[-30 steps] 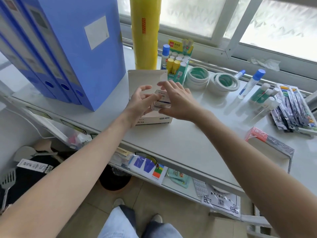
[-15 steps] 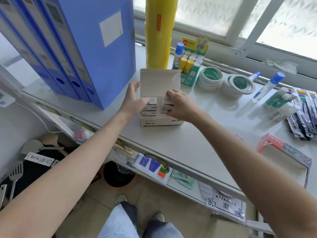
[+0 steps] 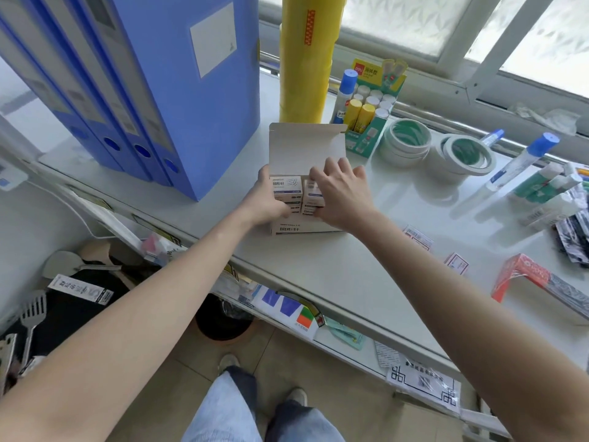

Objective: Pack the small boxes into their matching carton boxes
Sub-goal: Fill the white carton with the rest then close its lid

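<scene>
1. White counter (image 3: pixel 366 250) under a window, loaded with stationery.
2. Blue file boxes (image 3: pixel 153 74) standing upright at the back left, beside a tall yellow roll of film (image 3: pixel 304 59).
3. Open carton box (image 3: pixel 306 229) near the counter's front edge, lid flap (image 3: pixel 302 148) raised upright behind it, small paper-clip boxes (image 3: pixel 285 186) packed inside in rows.
4. Left hand (image 3: pixel 266 202) at the carton's left side, grip closed on the left stack of small boxes, thumb along the outer wall.
5. Right hand (image 3: pixel 342 193) on the right stack, fingers spread over the tops, grip pressing on those small boxes.
6. Red-ended carton (image 3: pixel 538 282) lying at the right, well apart from the hands.
7. Rolls of white tape (image 3: pixel 406 141) behind the right hand, next to a green glue-stick display (image 3: pixel 369 116).
8. Two loose small boxes (image 3: pixel 456 263) lying flat on the counter, right of the right forearm.
</scene>
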